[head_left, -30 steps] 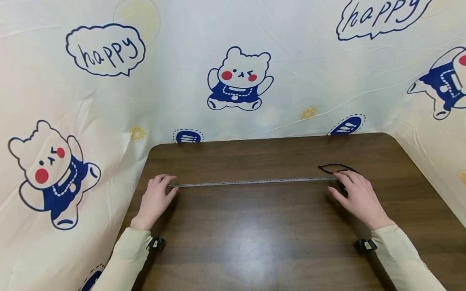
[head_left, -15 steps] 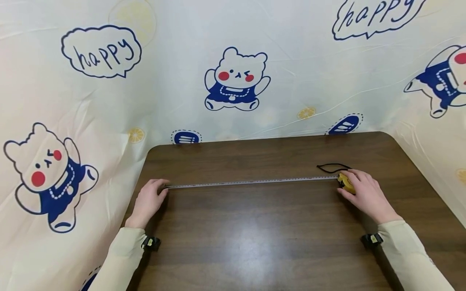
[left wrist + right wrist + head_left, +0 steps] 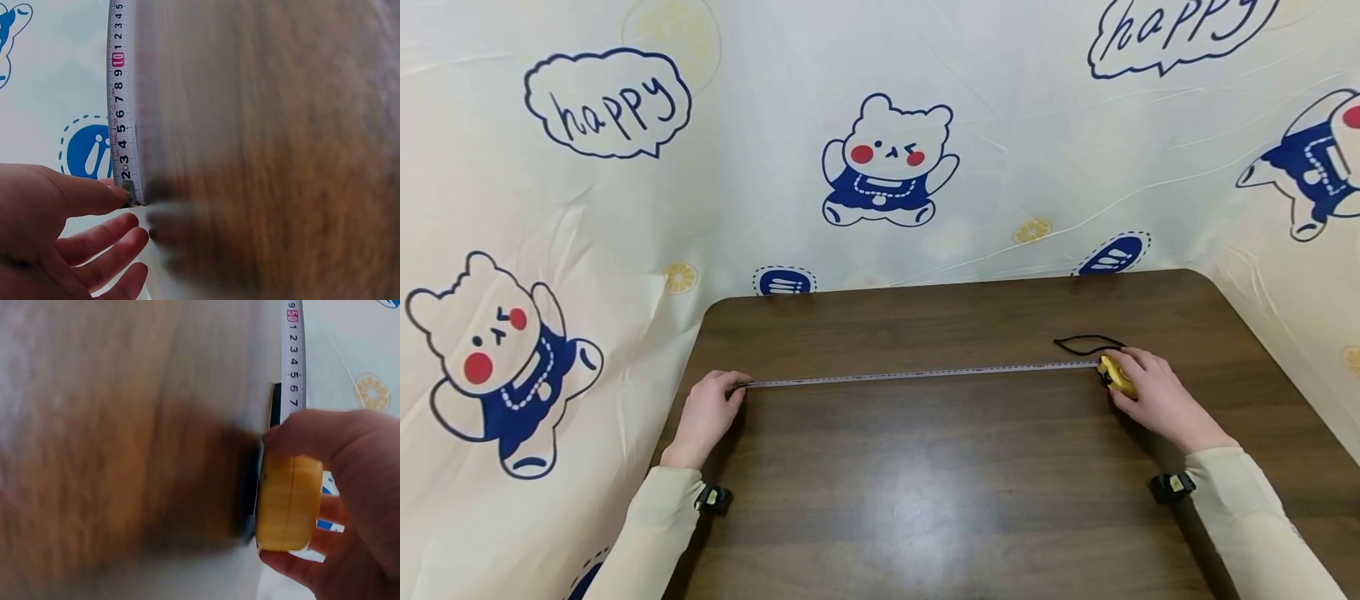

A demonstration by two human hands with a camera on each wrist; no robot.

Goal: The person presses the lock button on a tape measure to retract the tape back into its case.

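A tape measure's pale blade (image 3: 917,375) stretches across the table between both hands, its printed numbers facing up. My left hand (image 3: 703,417) pinches the metal end hook (image 3: 129,192) between thumb and index finger, near the table's left edge; the other fingers are loosely bent. At the other end, my right hand (image 3: 1165,400) grips the yellow tape measure case (image 3: 287,503), with the thumb over the spot where the blade comes out. In the right wrist view the blade reads in the fifties beside the thumb. The palm side of the case is partly hidden by the fingers.
The brown wooden table (image 3: 880,467) has rounded far corners. A black cord loop (image 3: 1086,338) lies beyond the right hand. A printed cloth (image 3: 760,150) with bears and lemon slices hangs behind and along both sides.
My hands have moved slightly apart, the left one leftward and the right one rightward. The yellow case, hidden at first in the head view, now shows beside the right fingers.
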